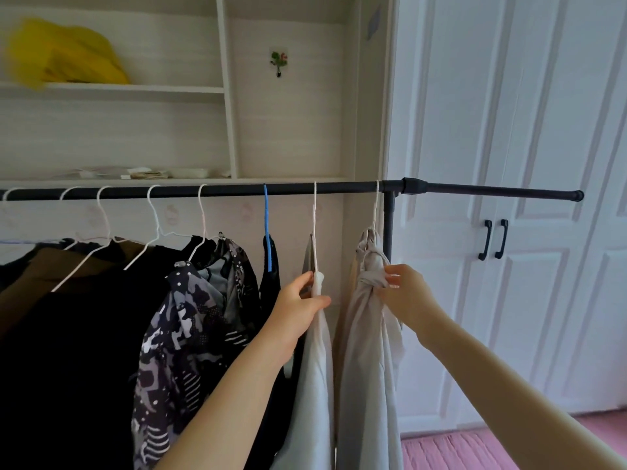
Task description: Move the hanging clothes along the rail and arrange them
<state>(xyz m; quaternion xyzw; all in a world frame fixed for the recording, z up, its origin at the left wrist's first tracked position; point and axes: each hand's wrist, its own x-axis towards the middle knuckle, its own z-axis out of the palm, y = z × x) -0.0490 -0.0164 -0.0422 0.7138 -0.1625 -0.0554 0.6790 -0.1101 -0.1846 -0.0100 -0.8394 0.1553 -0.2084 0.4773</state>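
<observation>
Head view, left to right. Black rail (217,190) carries dark and brown garments (68,300) on white wire hangers at left, then a camouflage-print top (190,320), then a dark item on a blue hanger (268,228). Left hand (298,305) pinches the pale garment (317,368) just below its hanger neck, thumb and forefinger curled on the cloth. Right hand (403,296) grips the knotted top of the beige garment (368,351), the last one before the upright post (389,222). Judgement: fabrics light, limp, swing freely; wire hooks should slide easily. Take hold high, at the hanger shoulder; pulling lower cloth may tilt the hanger.
</observation>
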